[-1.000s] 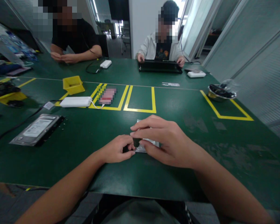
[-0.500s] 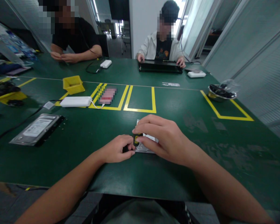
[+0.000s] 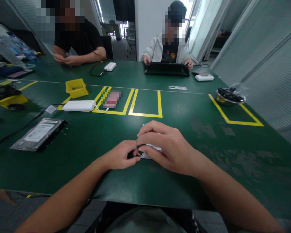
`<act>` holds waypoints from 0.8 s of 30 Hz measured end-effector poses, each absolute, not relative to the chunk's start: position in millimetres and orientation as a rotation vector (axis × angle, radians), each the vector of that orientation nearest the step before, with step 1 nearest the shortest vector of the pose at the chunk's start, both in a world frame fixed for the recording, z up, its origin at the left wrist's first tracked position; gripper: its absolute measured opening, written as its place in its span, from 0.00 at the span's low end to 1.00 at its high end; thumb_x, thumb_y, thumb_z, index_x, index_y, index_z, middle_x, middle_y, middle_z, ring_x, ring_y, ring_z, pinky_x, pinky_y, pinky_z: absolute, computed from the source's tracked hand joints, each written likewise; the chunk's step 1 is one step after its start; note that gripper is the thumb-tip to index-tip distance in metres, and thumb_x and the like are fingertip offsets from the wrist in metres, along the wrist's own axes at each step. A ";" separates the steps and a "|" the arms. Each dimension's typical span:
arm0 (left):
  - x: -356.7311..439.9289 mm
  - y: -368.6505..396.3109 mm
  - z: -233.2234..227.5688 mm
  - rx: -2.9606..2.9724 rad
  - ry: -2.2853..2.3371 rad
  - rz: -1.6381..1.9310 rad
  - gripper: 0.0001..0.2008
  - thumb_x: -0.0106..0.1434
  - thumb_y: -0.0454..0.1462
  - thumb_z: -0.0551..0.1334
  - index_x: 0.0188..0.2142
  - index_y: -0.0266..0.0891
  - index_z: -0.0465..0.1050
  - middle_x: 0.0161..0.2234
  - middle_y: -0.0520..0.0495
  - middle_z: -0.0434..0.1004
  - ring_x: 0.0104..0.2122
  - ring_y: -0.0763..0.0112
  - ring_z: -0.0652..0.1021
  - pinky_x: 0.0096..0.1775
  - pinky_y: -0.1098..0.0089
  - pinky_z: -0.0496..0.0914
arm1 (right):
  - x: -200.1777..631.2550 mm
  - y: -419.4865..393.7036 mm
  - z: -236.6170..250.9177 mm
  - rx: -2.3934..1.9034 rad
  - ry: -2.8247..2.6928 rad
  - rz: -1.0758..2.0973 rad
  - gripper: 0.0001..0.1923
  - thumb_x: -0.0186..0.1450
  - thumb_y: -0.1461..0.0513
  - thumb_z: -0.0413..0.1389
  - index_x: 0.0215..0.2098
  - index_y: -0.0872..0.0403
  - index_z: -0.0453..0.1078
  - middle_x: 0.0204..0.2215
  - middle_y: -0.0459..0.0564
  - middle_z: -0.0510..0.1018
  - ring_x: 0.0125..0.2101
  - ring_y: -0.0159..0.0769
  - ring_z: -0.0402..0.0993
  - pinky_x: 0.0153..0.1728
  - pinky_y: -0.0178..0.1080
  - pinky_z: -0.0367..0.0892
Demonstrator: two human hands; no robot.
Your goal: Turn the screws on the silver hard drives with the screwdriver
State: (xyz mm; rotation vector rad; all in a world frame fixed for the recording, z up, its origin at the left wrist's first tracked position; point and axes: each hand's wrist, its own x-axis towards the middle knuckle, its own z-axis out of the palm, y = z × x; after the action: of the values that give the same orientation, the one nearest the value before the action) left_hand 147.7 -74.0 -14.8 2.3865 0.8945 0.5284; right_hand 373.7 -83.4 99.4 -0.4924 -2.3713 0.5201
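A small silver hard drive lies flat on the green table, mostly hidden under my hands. My right hand arches over the drive, its fingers closed around a short black screwdriver that stands at the drive's near left corner. My left hand rests on the table just left of the drive. Its fingertips pinch a dark edge at that same corner, and they touch the right hand's fingers.
A second hard drive lies at the left, with a white power pack and a yellow bin behind it. A metal bowl stands at the right. Two people sit across the table, one at a black keyboard.
My right hand's fingers have shifted around the screwdriver, which showed its yellow mark half a second ago and is now mostly covered. My left hand has stayed put.
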 end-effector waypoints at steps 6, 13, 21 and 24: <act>147.3 -74.3 -16.5 2.375 0.872 0.546 0.07 0.62 0.40 0.60 0.34 0.38 0.71 0.32 0.48 0.76 0.34 0.66 0.75 0.39 0.66 0.70 | 374.5 -82.8 101.3 -0.424 -2.321 0.561 0.10 0.68 0.70 0.51 0.44 0.61 0.72 0.42 0.54 0.80 0.46 0.36 0.74 0.52 0.40 0.66; 147.8 -73.3 -14.0 2.408 0.862 0.505 0.06 0.62 0.38 0.60 0.36 0.38 0.72 0.33 0.48 0.75 0.35 0.66 0.75 0.40 0.66 0.69 | 374.1 -81.9 99.1 -0.519 -2.312 0.500 0.08 0.69 0.67 0.52 0.39 0.58 0.73 0.39 0.53 0.76 0.42 0.35 0.72 0.43 0.38 0.70; 147.6 -74.2 -16.3 2.378 0.878 0.534 0.06 0.61 0.38 0.61 0.32 0.38 0.69 0.30 0.50 0.73 0.32 0.68 0.74 0.38 0.67 0.68 | 377.4 -81.7 101.6 -0.425 -2.343 0.558 0.11 0.68 0.70 0.51 0.45 0.61 0.74 0.45 0.56 0.79 0.50 0.34 0.73 0.54 0.39 0.65; 147.3 -73.3 -16.8 2.390 0.873 0.508 0.05 0.61 0.38 0.61 0.35 0.38 0.71 0.32 0.49 0.73 0.35 0.66 0.74 0.41 0.66 0.68 | 376.9 -82.0 100.7 -0.493 -2.320 0.543 0.08 0.69 0.67 0.53 0.40 0.59 0.75 0.44 0.56 0.77 0.48 0.34 0.73 0.50 0.37 0.67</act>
State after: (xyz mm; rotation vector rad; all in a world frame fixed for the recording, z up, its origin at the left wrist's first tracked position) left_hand 147.3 -73.3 -16.8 2.3900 0.8734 0.5077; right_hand 376.9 -82.0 100.7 -0.4927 -2.3196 0.5434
